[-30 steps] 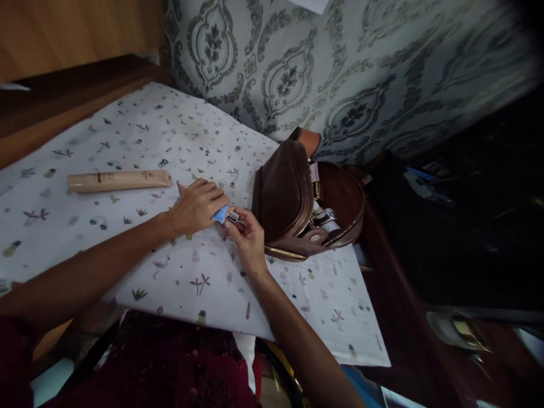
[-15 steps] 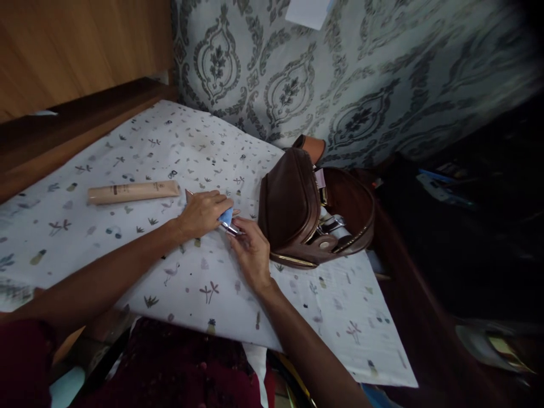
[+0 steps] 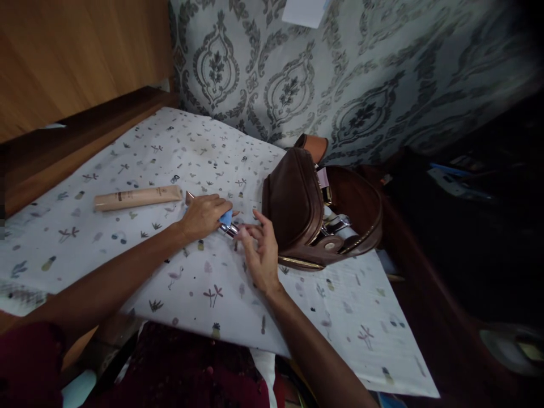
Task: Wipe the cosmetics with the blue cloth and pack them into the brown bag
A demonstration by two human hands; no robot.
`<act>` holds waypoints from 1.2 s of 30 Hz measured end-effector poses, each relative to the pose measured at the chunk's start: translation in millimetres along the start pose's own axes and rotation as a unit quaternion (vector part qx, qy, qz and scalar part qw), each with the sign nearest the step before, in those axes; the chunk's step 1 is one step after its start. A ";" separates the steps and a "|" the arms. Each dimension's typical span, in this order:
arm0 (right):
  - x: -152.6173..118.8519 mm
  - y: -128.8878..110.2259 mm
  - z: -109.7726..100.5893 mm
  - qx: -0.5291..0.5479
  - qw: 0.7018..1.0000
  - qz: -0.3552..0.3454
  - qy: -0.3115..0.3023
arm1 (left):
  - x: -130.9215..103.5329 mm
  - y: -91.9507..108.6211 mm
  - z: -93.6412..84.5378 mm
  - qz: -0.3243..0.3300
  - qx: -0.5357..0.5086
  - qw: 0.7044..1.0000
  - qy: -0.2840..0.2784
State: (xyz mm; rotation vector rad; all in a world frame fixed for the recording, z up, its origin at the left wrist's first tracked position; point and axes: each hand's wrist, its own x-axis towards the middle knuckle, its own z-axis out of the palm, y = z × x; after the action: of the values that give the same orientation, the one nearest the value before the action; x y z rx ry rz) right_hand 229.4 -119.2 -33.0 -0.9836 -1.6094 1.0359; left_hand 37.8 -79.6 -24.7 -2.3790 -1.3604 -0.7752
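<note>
My left hand (image 3: pixel 206 215) is closed over a slim tube with a blue body (image 3: pixel 226 217), pressed low over the tablecloth. A pinkish, shiny end of it pokes out behind the fingers, and its silver cap (image 3: pixel 230 229) points toward my right hand. Most of the tube is hidden by the palm. My right hand (image 3: pixel 261 252) has its fingers apart, with a fingertip beside or just touching the cap's tip. To the left lies a beige cosmetic tube (image 3: pixel 138 198), flat on the patterned cloth (image 3: pixel 182 311).
An unzipped brown leather bag (image 3: pixel 293 198) stands just right of my right hand, with a white-and-silver item (image 3: pixel 342 224) and other small things inside. Patterned wallpaper (image 3: pixel 289 85) rises behind the table. A wooden panel (image 3: pixel 80 56) borders the left, and dark cloth (image 3: pixel 459 255) lies right.
My right hand has loosened its grip on the silver cap, spread its fingers and drawn slightly right. The left hand keeps its hold on the tube. The view has shifted a little.
</note>
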 end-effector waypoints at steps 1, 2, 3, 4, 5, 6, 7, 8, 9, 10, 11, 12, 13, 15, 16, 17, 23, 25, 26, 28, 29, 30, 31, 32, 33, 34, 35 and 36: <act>-0.2 -3.0 -0.4 0.017 1.000 -0.003 0.004 | -0.2 -0.2 0.3 0.000 -0.002 1.000 0.002; -0.4 -5.3 -0.7 0.027 1.000 -0.006 0.010 | -0.3 -0.4 0.6 0.000 -0.003 1.000 0.004; -0.4 -6.7 -1.0 0.026 0.999 -0.011 0.018 | -0.3 -0.6 0.9 0.000 -0.003 1.000 0.006; -0.2 -7.2 -1.2 0.018 0.999 -0.019 0.026 | -0.3 -0.8 1.0 -0.001 -0.003 1.000 0.008; -0.1 -6.8 -1.5 0.002 0.999 -0.026 0.032 | -0.2 -0.9 1.0 -0.001 -0.003 1.000 0.011; 0.1 -5.6 -1.8 -0.017 0.999 -0.029 0.035 | 0.0 -1.0 0.6 -0.001 -0.005 1.000 0.014; 0.3 -3.7 -2.0 -0.038 0.998 -0.027 0.031 | 0.3 -0.9 0.0 -0.003 -0.007 1.000 0.018; 0.5 -1.5 -2.0 -0.055 0.998 -0.020 0.021 | 0.5 -0.6 -0.9 -0.006 -0.012 1.000 0.022; 0.8 1.0 -1.9 -0.067 0.998 -0.009 0.005 | 0.7 -0.1 -2.1 -0.011 -0.017 0.999 0.026; 1.0 3.5 -1.6 -0.074 0.997 0.004 -0.013 | 0.8 0.7 -3.5 -0.017 -0.024 0.999 0.030; 1.3 5.9 -1.2 -0.076 0.996 0.015 -0.031 | 0.9 1.9 -5.0 -0.022 -0.030 0.999 0.033; 1.7 8.2 -0.5 -0.074 0.996 0.025 -0.049 | 0.9 3.2 -6.5 -0.026 -0.037 0.998 0.036; 2.2 10.2 0.4 -0.066 0.995 0.033 -0.065 | 0.9 4.7 -8.0 -0.028 -0.043 0.998 0.038; 3.6 13.9 2.4 -0.033 0.995 0.051 -0.085 | 1.1 7.0 -10.6 -0.024 -0.054 0.998 0.035; 4.4 15.5 3.5 -0.008 0.994 0.060 -0.088 | 1.4 7.4 -11.7 -0.020 -0.055 0.998 0.030; 5.4 17.0 4.5 0.020 0.994 0.070 -0.085 | 2.0 6.9 -12.8 -0.018 -0.051 0.998 0.022; 9.2 20.7 7.4 0.124 0.986 0.103 -0.039 | 9.9 -9.7 -21.1 -0.159 0.011 0.987 -0.036; 9.3 19.6 7.2 0.139 0.984 0.105 -0.040 | 12.5 -15.1 -24.2 -0.232 0.005 0.971 -0.058; 9.3 18.9 7.0 0.143 0.983 0.104 -0.042 | 13.6 -16.8 -25.5 -0.256 -0.006 0.964 -0.073; 9.4 17.6 6.4 0.145 0.984 0.098 -0.045 | 15.2 -18.5 -27.5 -0.280 -0.036 0.954 -0.103; 9.5 17.1 6.2 0.146 0.984 0.094 -0.045 | 15.8 -18.6 -28.2 -0.285 -0.049 0.951 -0.113; 9.8 16.7 5.9 0.146 0.984 0.090 -0.045 | 16.2 -18.5 -28.6 -0.288 -0.060 0.949 -0.117; 10.0 16.4 5.7 0.145 0.985 0.088 -0.042 | 16.5 -18.3 -28.9 -0.290 -0.069 0.948 -0.116; 10.3 16.1 5.5 0.142 0.985 0.087 -0.037 | 16.7 -18.1 -29.0 -0.292 -0.077 0.947 -0.113; 10.6 15.9 5.2 0.140 0.986 0.087 -0.030 | 16.7 -18.0 -29.0 -0.294 -0.085 0.945 -0.111; 10.9 15.6 4.9 0.136 0.986 0.090 -0.022 | 16.7 -18.0 -28.9 -0.295 -0.094 0.945 -0.109; 11.1 15.4 4.5 0.131 0.987 0.094 -0.013 | 16.6 -18.0 -28.6 -0.295 -0.102 0.944 -0.107; 11.4 15.2 3.9 0.123 0.987 0.101 -0.006 | 16.3 -18.1 -28.2 -0.294 -0.107 0.944 -0.107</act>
State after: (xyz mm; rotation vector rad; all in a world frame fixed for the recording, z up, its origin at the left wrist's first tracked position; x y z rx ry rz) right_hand 225.0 -104.4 -44.8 -0.9856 -1.3712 1.3465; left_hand 20.2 -72.9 7.5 -2.2721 -2.2376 -0.8584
